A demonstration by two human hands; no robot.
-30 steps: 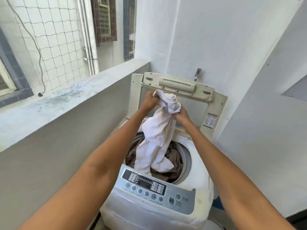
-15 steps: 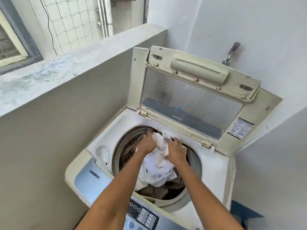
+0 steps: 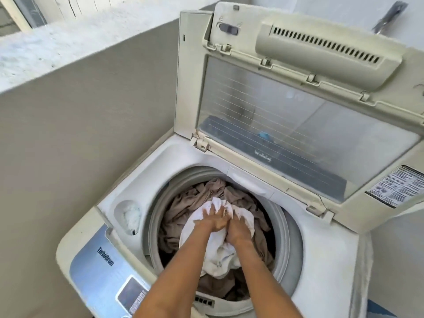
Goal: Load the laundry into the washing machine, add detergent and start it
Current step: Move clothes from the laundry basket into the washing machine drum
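A white top-loading washing machine (image 3: 321,260) stands with its lid (image 3: 298,106) raised upright. Brown laundry (image 3: 183,207) fills the round drum. On top of it lies a white garment (image 3: 220,251). My left hand (image 3: 214,220) and my right hand (image 3: 237,228) are side by side deep in the drum, both pressed into the white garment with fingers gripping its bunched top. My forearms cover the garment's middle and the drum's near rim.
A grey-blue control panel (image 3: 103,267) runs along the machine's near left edge. A small recessed compartment (image 3: 129,216) with white residue sits left of the drum. A low grey wall (image 3: 80,122) stands close on the left; a tap (image 3: 390,14) shows behind the lid.
Both hands have gone from holding the white garment high above the machine to pushing it down into the drum. The view has moved closer and tilted down.
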